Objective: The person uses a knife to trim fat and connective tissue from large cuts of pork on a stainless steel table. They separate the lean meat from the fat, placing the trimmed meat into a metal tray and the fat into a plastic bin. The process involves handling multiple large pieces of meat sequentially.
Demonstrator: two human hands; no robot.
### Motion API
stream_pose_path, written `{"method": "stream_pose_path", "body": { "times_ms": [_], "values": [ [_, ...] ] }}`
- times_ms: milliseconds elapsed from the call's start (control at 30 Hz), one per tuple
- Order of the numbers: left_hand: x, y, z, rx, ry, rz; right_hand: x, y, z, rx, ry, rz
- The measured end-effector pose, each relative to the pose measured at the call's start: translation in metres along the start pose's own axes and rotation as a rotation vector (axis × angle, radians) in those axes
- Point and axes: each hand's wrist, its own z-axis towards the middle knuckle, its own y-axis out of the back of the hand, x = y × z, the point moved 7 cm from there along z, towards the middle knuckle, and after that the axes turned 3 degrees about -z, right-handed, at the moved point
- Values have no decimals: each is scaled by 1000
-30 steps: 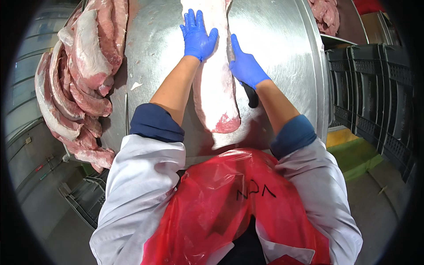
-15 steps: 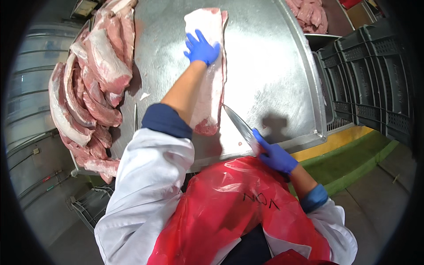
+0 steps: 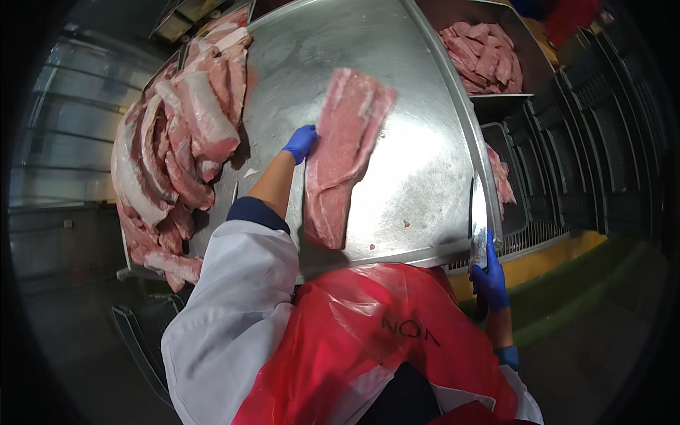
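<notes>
One slab of pink meat (image 3: 346, 159) lies, in the head view, on the metal tabletop (image 3: 418, 205), just right of the left grip (image 3: 302, 144). That grip's gloved fingers curl against the slab's left edge; whether they pinch it cannot be told. The right grip (image 3: 490, 280), well apart to the right, is closed around a knife (image 3: 479, 216), blade pointing away from the person. A meat pile (image 3: 205, 120) sits left of the left grip; meat strips (image 3: 485, 60) lie beyond the right grip. The slab looks soft, floppy, slippery and probably weighty; a full-handed hold beneath its long edge should beat a fingertip pinch.
</notes>
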Motion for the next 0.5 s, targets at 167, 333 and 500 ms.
{"method": "stream_pose_path", "body": {
  "times_ms": [167,333,500],
  "values": [
    [-141,-85,-141,-356,-844,563,-2,8,38,12,108,26],
    [-111,-186,-170,-160,-677,1010,33,-5,86,-1,175,-18],
    [-106,-143,-219,-2,-633,926,77,-51,133,145,287,-72]
  ]
}}
